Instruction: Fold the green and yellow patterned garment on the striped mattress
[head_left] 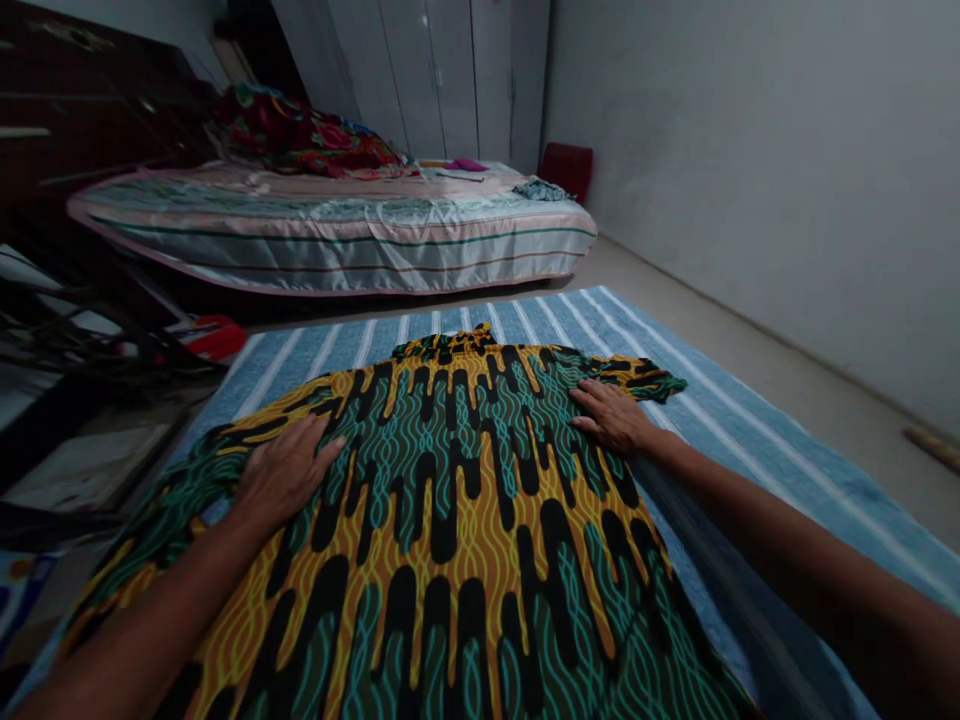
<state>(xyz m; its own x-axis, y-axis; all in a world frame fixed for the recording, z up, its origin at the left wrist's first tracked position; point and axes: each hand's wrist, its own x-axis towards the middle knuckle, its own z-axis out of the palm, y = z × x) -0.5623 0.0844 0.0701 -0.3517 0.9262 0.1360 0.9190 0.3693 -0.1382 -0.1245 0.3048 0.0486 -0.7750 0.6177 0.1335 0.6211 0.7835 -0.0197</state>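
A patterned shirt (457, 520) in orange, teal and black lies spread flat on a blue striped sheet (750, 430), collar at the far end. My left hand (283, 472) lies flat on the shirt near its left shoulder, fingers stretched out. My right hand (611, 412) presses flat on the shirt near the right shoulder and sleeve, fingers extended. Neither hand holds anything.
A mattress (337, 235) with striped satin cover lies on the floor beyond, with a heap of colourful clothes (300, 135) on it. Dark furniture and clutter (82, 330) stand at the left. A grey wall (750, 150) runs along the right, wardrobe doors (442, 70) behind.
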